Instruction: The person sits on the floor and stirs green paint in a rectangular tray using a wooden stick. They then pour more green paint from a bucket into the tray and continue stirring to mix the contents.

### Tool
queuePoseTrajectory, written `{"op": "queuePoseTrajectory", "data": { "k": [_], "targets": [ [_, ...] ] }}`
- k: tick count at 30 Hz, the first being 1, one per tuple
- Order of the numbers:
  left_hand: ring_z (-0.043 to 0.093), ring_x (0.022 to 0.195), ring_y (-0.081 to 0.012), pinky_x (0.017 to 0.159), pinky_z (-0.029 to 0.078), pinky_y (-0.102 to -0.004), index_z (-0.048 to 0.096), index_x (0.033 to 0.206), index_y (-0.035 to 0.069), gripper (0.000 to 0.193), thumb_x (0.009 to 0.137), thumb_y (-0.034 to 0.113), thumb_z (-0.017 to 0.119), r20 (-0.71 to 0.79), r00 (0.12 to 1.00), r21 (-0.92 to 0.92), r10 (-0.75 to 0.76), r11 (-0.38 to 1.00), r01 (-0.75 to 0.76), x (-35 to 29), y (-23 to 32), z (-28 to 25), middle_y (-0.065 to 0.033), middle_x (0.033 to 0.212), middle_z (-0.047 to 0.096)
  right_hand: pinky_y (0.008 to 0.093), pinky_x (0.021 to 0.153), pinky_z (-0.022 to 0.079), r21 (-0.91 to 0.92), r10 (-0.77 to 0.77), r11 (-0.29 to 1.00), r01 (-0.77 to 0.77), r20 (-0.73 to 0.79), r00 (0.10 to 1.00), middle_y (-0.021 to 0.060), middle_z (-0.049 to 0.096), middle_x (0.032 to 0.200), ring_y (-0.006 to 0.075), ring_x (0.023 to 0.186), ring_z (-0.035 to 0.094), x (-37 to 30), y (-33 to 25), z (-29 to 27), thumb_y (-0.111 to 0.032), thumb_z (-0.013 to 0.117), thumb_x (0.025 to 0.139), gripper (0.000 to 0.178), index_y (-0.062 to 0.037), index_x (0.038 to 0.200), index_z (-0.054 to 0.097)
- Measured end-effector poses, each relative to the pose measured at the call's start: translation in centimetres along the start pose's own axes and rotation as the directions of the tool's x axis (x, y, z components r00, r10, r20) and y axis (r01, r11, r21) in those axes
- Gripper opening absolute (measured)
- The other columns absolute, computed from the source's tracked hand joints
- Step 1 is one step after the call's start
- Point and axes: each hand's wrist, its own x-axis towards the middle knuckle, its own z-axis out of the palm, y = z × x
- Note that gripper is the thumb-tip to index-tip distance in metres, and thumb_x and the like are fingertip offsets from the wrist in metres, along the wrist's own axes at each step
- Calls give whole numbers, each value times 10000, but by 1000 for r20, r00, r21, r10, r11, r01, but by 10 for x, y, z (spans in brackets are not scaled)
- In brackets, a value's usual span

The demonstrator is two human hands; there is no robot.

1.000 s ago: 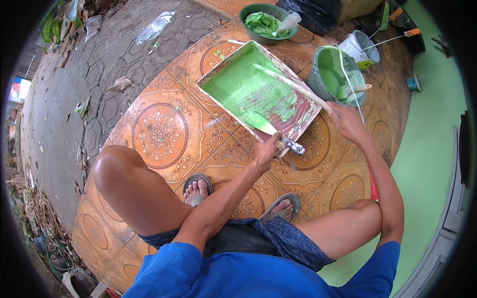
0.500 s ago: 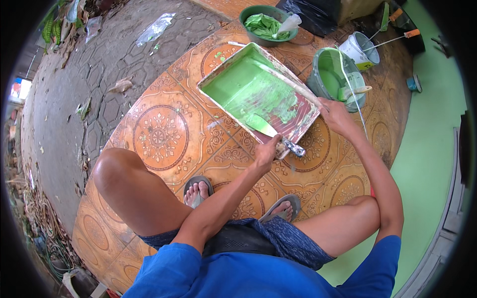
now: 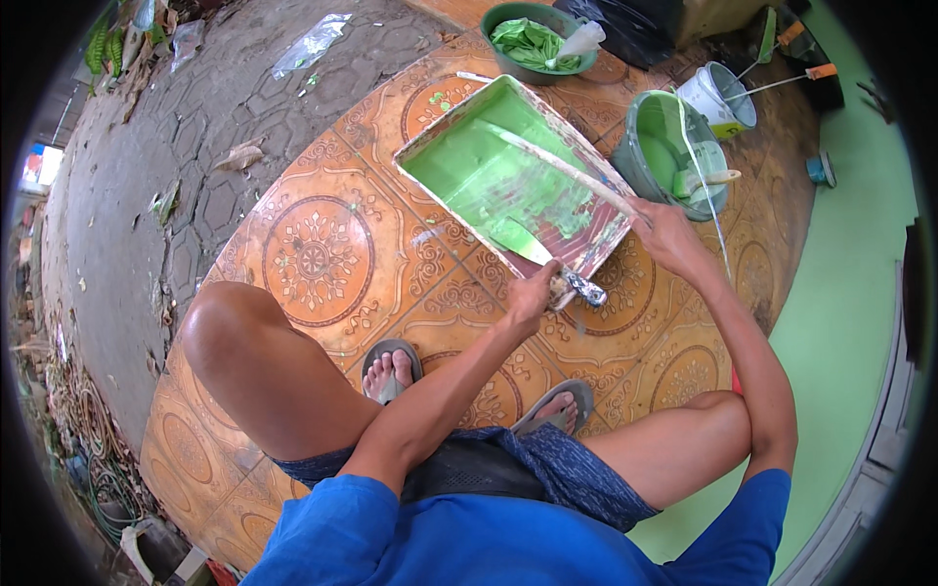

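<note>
A paint tray (image 3: 445,207) with a worn, splattered rim lies on the tiled floor before me, coated inside with wet green paint (image 3: 459,156). My left hand (image 3: 533,296) is closed at the tray's near corner around a putty knife (image 3: 529,244). Its green-smeared blade reaches over the tray, and its paint-spotted handle sticks out to the right of my fingers. With my right hand (image 3: 670,237) closed on its near end, a long pale stick (image 3: 567,171) slants across the tray, its far end over the paint. Whether that end touches the paint, I cannot tell.
Right of the tray stands a bucket (image 3: 637,168) of green paint with a brush (image 3: 711,179) across it. Beyond are a white pail (image 3: 705,98), a green basin (image 3: 532,73) holding green-stained plastic, and a black bag (image 3: 625,29). A green wall (image 3: 865,293) rises at the right.
The stick's far end has swung left, away from the tray's right wall and over the paint. Both hands keep their holds. The whole view has shifted slightly.
</note>
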Motion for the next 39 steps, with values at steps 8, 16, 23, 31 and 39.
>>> {"op": "queuePoseTrajectory", "data": {
  "k": [8,16,23,31,39],
  "targets": [
    [642,839,-264,744,518,-368,645,1033,-142,677,757,468,744,-39,999,36,-12,999,13,13,-10,0,-239,978,658,439,731,496,-49,-94,994,98,86,992,293,636,897,426,782,628,-12,-13,8,-198,539,917,359,-33,1232,594],
    [642,692,-166,575,523,-299,653,978,-74,482,793,361,746,-23,1000,-22,-4,1000,3,13,-9,-2,-117,853,670,463,735,501,-111,-161,978,175,124,979,274,634,837,422,773,621,-21,-34,-5,-179,538,895,335,-34,1186,618],
    [642,697,-163,600,524,-298,656,982,-71,486,792,367,747,-9,1000,-17,-8,1000,8,6,-4,1,-116,854,673,481,755,508,-182,-100,978,100,11,995,255,645,830,413,778,630,-25,-10,-21,-185,524,894,334,-69,1191,626],
    [643,658,-162,566,528,-290,662,972,-54,470,801,377,741,-94,995,20,-10,1000,12,22,-13,-3,-113,839,674,485,745,503,-206,-54,977,60,35,998,259,643,833,421,785,628,-32,-18,-22,-192,522,909,327,-62,1196,612],
    [649,673,-170,583,531,-289,661,967,-65,472,804,371,742,-15,1000,-20,16,1000,-16,13,-9,1,-118,833,672,486,759,496,-153,-96,984,90,-30,995,261,646,858,428,806,624,-31,16,-15,-201,530,902,343,-49,1201,606]
  ]
}}
